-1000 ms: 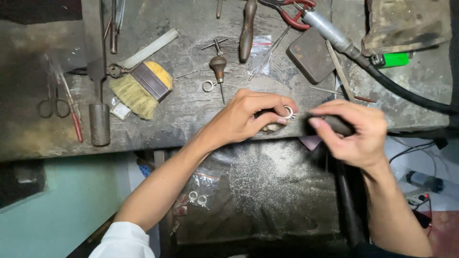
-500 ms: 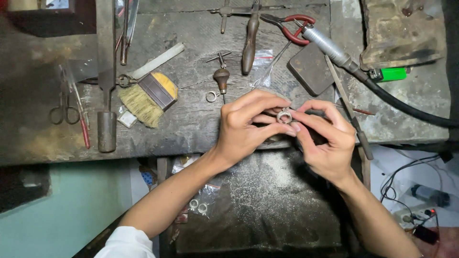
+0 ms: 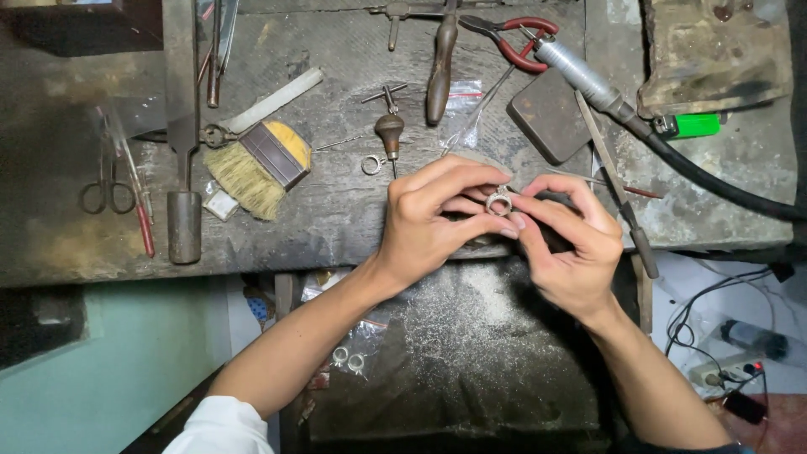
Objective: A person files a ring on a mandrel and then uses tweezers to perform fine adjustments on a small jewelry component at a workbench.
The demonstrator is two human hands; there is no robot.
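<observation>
Small silver ring (image 3: 498, 202) sits just right of frame centre, pinched between both hands right over the near edge of the table (image 3: 336, 210). I read that spot as deliberate: edge gives the hands a rest, and filings drop onto the dusty dark tray (image 3: 471, 353) below, already speckled w/ silver dust.

Left hand (image 3: 437, 219): fingers curled in, thumb and forefinger tips pressed onto the ring's left side. Right hand (image 3: 572, 244): fingers bent, tips closing on the ring's right side, so it's pinched from both sides, band facing up toward the camera, prob. for inspection. No tool in either hand that I can see.

Outward: just upper left of the hands, a wooden-handled awl (image 3: 389, 130) w/ a second loose ring (image 3: 371, 165) beside it, within easy reach. Above, a dark-handled tool (image 3: 439, 76) and red-handled pliers (image 3: 513, 38) at top centre. A flat dark block (image 3: 551, 113) lies upper right of the hands, w/ a long file (image 3: 618, 193) slanting down past the right hand. Metal handpiece and black hose (image 3: 672, 160) run off to the right edge; green lighter (image 3: 693, 126) beside it.

Left part of frame: bristle brush (image 3: 256, 164), a long hammer-like tool (image 3: 182, 134), scissors (image 3: 107, 181) far left. More rings (image 3: 349, 360) lie in a clear bag at lower centre-left, near the left forearm.
</observation>
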